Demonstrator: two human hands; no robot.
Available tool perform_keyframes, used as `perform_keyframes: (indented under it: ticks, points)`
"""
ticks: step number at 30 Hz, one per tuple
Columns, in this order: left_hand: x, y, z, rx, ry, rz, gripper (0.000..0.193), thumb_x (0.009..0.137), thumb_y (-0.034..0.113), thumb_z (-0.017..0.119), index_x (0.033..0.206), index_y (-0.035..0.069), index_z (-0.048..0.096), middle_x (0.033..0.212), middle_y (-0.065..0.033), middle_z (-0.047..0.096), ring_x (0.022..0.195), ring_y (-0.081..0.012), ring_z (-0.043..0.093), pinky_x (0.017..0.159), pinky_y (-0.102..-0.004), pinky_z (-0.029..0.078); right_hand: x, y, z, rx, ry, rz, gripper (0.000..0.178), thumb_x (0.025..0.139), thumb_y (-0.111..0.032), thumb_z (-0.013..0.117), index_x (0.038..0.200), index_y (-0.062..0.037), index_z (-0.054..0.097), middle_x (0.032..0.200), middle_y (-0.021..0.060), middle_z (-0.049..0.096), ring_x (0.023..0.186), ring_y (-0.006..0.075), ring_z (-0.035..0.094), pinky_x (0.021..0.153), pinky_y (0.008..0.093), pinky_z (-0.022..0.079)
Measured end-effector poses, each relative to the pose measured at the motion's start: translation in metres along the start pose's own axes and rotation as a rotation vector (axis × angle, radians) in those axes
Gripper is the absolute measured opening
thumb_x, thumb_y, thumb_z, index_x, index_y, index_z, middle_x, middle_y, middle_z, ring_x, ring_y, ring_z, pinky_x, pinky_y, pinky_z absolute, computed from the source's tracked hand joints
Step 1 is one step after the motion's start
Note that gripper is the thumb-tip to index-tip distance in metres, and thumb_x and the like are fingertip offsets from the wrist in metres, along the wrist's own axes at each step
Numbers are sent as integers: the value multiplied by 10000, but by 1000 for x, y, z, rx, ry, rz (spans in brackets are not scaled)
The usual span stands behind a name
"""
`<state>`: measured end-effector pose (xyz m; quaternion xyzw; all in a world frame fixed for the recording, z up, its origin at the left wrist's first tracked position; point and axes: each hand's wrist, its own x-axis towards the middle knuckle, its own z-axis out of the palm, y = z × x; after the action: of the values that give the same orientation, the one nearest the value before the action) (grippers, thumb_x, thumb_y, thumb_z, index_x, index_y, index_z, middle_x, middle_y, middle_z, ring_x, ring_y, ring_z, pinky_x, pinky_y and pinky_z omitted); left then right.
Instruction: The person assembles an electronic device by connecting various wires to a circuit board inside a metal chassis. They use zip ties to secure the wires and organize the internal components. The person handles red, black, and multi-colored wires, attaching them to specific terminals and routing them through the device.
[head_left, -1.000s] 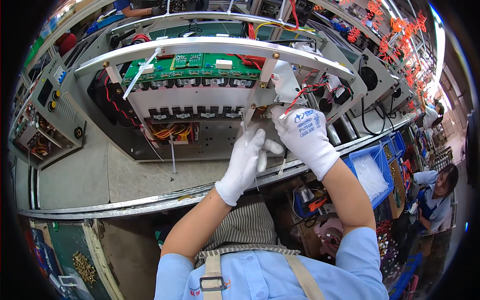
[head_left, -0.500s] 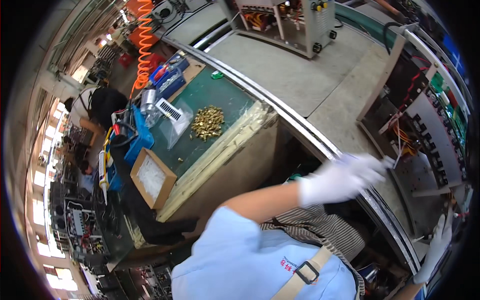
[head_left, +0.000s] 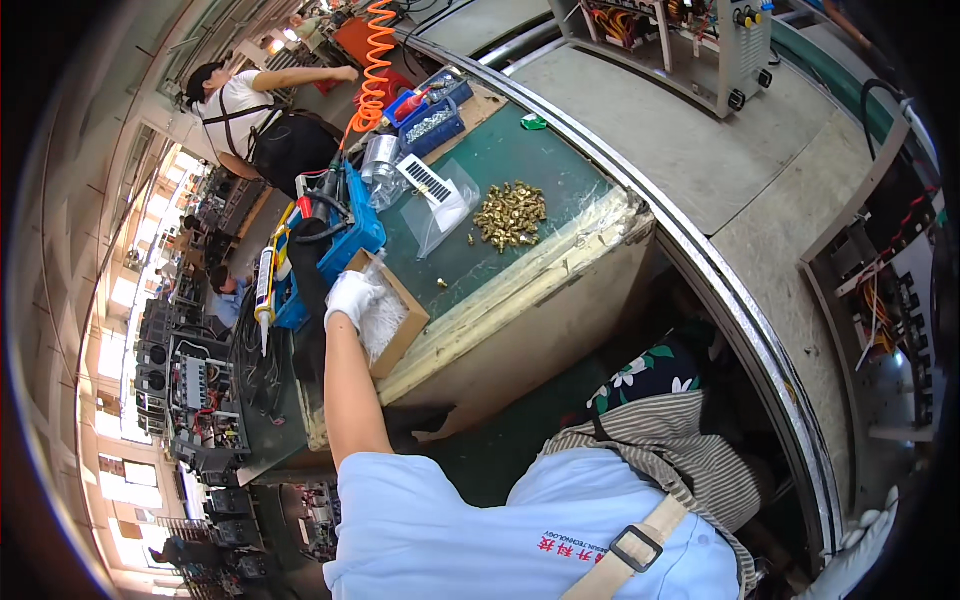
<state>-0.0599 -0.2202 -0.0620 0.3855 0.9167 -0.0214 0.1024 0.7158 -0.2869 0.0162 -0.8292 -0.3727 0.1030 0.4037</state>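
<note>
My left hand (head_left: 352,298), in a white glove, reaches into a small cardboard box (head_left: 408,338) of thin, whitish, translucent pieces (head_left: 380,325) at the workbench's near edge. Its fingertips are hidden among the pieces, so their grip does not show. My right hand (head_left: 862,548), gloved too, is at the lower right rim of the view, beside the metal rail. Its fingers look apart, with nothing visible in them. Past the box, a pile of brass fittings (head_left: 510,215) lies on the green bench top (head_left: 570,165), next to a clear plastic bag (head_left: 440,215) with a white label.
Blue bins (head_left: 355,235) with tools and a sealant tube (head_left: 265,290) stand left of the box. An orange coiled hose (head_left: 375,70) hangs above. Open machine cabinets (head_left: 740,60) stand on the grey conveyor (head_left: 660,110). Another person (head_left: 265,125) stands beyond the bench.
My left hand has swung from the cabinet at the right across to the cardboard box. My right hand has dropped lower at the rim. The view has shifted, and the other person has an arm stretched out.
</note>
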Motion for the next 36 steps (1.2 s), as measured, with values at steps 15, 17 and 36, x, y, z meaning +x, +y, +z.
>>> perform_keyframes:
  ticks: [15, 17, 36]
  points:
    - [26, -18, 10, 134, 118, 118, 351, 849, 340, 615, 933, 7, 691, 844, -147, 668, 757, -210, 629, 677, -319, 501, -3, 85, 25, 887, -252, 78, 428, 985, -253, 520, 1272, 64, 493, 890, 109, 667, 687, 103, 614, 584, 210, 470]
    - [29, -4, 23, -12, 134, 88, 325, 852, 309, 609, 939, 6, 687, 853, -144, 667, 761, -210, 629, 679, -322, 502, -4, 82, 10, 883, -325, 217, 506, 986, -341, 522, 1293, 58, 476, 974, 122, 670, 770, 128, 634, 691, 233, 494]
    - [-246, 357, 11, -785, -253, 1204, 204, 922, 95, 557, 1091, -14, 594, 927, -20, 553, 774, -91, 497, 669, -237, 411, -68, 94, 38, 1052, 24, 11, 703, 934, -130, 591, 1502, -52, 183, 1372, 174, 444, 1158, 214, 540, 1026, 376, 413]
